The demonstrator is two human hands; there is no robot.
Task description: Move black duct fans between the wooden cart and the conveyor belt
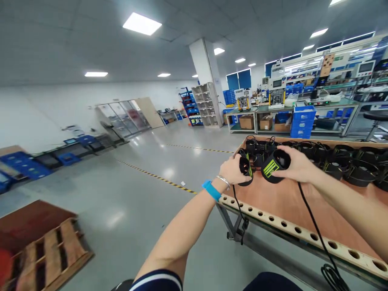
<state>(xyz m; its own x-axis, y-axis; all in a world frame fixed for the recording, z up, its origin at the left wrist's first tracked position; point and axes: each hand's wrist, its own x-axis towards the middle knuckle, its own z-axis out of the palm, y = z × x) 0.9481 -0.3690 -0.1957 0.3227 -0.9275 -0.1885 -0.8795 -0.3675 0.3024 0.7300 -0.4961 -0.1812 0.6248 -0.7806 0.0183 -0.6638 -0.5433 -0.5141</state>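
My left hand (233, 170) is closed around a black cylindrical housing (246, 178) with a yellow-green label, at the left end of the workbench. My right hand (298, 165) grips a second black cylindrical housing (270, 169) like it, its open top tilted towards me and its striped label facing out. The two housings are side by side with a small gap, over the brown table top (269, 198). A black cable (312, 216) hangs from near my right hand to a coil below the table edge. Another cable (238, 202) drops below my left hand.
Several more black housings (360, 171) with cables stand in rows along the back of the table. A wooden strip with holes (283, 223) lines its front edge. A wooden pallet (56, 254) lies on the floor at left. Blue crates (303, 121) and machines stand behind.
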